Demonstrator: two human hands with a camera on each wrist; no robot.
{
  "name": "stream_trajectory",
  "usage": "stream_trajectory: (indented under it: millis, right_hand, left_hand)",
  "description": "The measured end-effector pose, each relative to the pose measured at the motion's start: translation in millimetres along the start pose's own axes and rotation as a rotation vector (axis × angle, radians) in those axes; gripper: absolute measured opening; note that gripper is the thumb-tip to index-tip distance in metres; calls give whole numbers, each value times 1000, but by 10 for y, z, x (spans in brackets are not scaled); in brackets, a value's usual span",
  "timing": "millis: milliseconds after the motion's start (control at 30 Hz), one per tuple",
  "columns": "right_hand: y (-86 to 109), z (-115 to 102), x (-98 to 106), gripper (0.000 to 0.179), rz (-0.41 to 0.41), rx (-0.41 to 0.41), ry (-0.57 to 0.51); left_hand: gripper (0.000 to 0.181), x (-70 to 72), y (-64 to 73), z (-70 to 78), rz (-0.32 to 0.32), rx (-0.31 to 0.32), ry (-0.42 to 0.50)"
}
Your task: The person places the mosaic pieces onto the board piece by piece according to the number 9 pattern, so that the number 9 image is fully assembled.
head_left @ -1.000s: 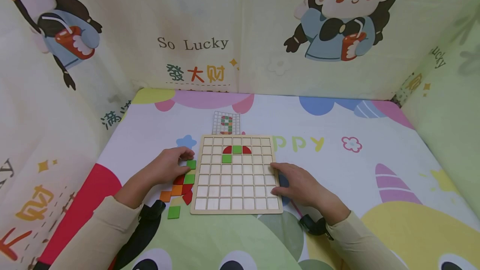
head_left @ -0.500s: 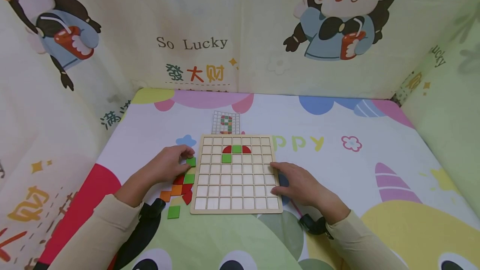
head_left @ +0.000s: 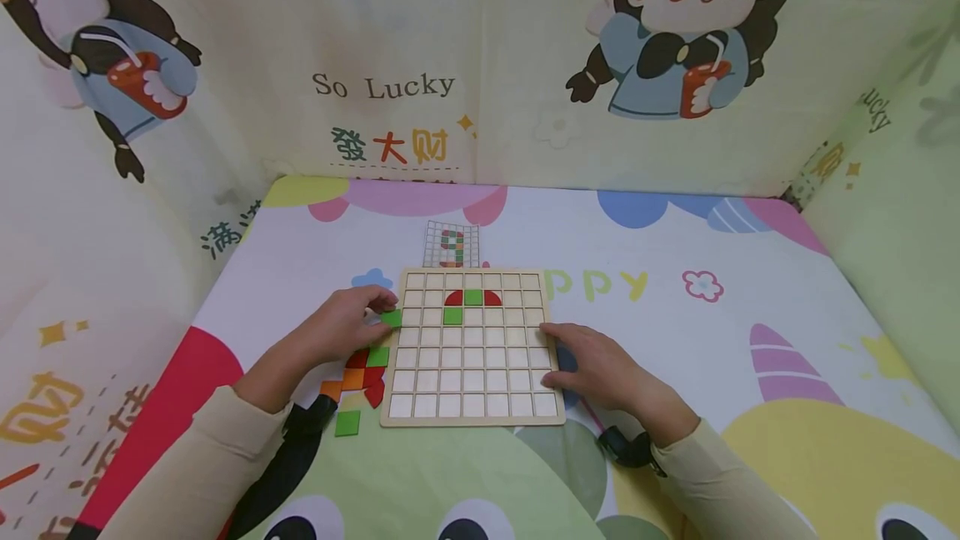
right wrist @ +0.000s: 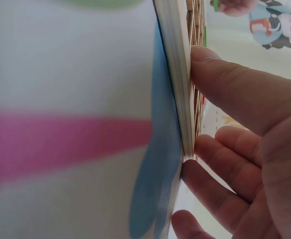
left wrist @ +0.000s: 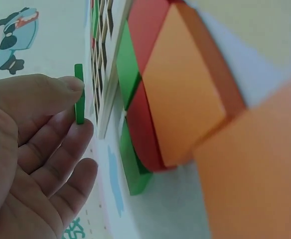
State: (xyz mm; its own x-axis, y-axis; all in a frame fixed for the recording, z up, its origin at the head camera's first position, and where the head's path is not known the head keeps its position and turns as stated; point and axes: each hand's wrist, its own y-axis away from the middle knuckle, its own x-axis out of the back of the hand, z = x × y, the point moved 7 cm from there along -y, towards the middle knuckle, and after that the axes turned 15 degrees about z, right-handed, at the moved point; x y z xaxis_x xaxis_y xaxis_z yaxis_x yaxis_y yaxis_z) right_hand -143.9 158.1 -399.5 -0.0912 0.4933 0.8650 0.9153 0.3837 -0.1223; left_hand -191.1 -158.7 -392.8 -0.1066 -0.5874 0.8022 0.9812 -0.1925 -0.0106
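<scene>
Nearest the person, on the tabletop short of the left hand, lies a loose green tile; between it and that hand, red, orange and green tiles sit clustered. The right hand, fingers uncurled, rests thumb and fingertips on the adjacent edge of a gridded wooden board. By the opposite edge, the left hand pinches a thin green tile between thumb and fingers. Between the hands, two red pieces flank a green square, with a second green square nearer the person. Beyond both hands are a small pattern card and a printed cloth wall.
</scene>
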Motion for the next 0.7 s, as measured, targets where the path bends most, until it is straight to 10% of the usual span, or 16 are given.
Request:
stream_trajectory:
  millis: [700]
  right_hand:
    - [4,-14,2,67,-2,-2,-4]
  left_hand:
    - [36,-137,-86,277,12,-30,34]
